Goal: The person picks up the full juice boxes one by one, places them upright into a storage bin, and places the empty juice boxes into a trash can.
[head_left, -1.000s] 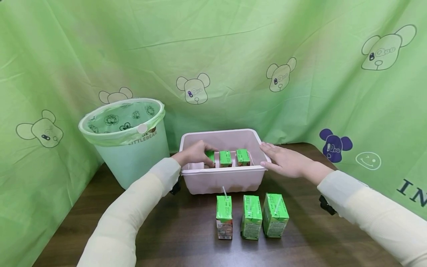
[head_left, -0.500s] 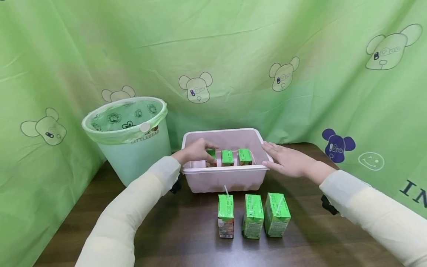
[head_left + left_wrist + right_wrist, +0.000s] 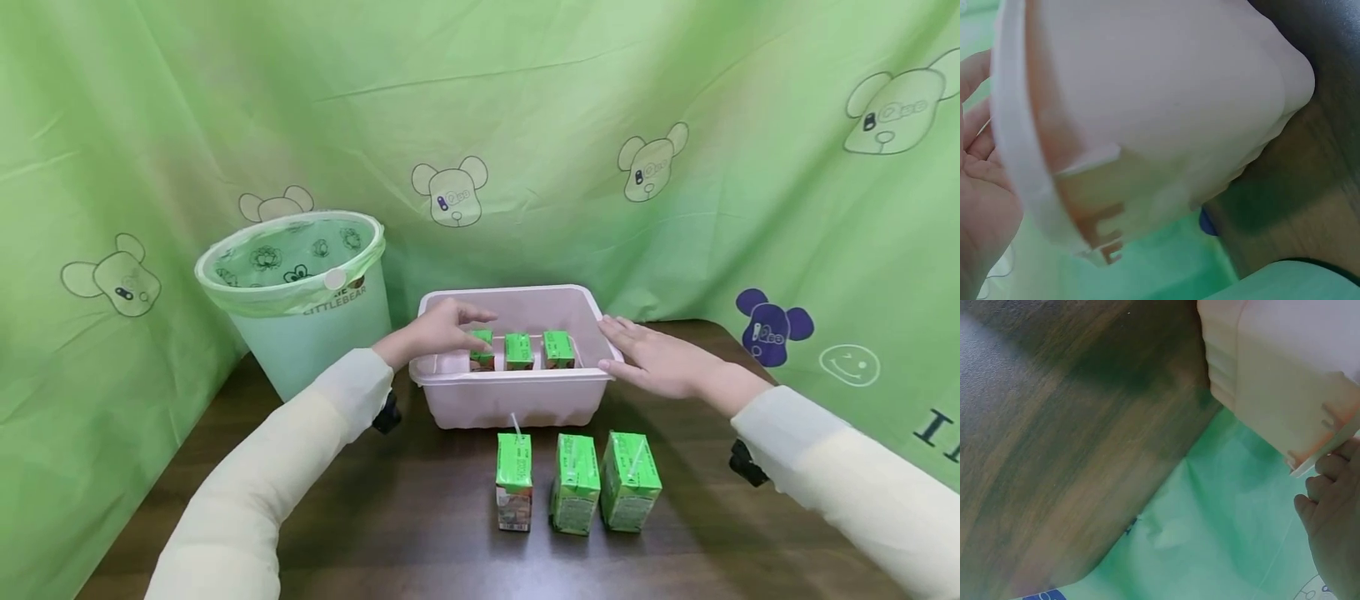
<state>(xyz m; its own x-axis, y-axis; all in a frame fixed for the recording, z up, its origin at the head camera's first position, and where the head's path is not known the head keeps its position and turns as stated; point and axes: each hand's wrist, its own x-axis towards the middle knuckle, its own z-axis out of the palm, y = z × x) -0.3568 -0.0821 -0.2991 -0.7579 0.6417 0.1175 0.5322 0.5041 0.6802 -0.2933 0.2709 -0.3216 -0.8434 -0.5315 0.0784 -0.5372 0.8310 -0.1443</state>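
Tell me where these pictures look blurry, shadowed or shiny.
Head view: fairly clear, soft sheen on the dark brown wooden table towards the bottom; left wrist view: soft, the pale pink rectangular plastic tub lacking crisp detail; right wrist view: dim and soft, dark shadow on the table near the tub.

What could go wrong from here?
The left hand is close to the leftmost carton in the tub and might knock it. The right hand touches the tub; a push could perhaps shift it. The straw sticking up from a front carton might get snagged.
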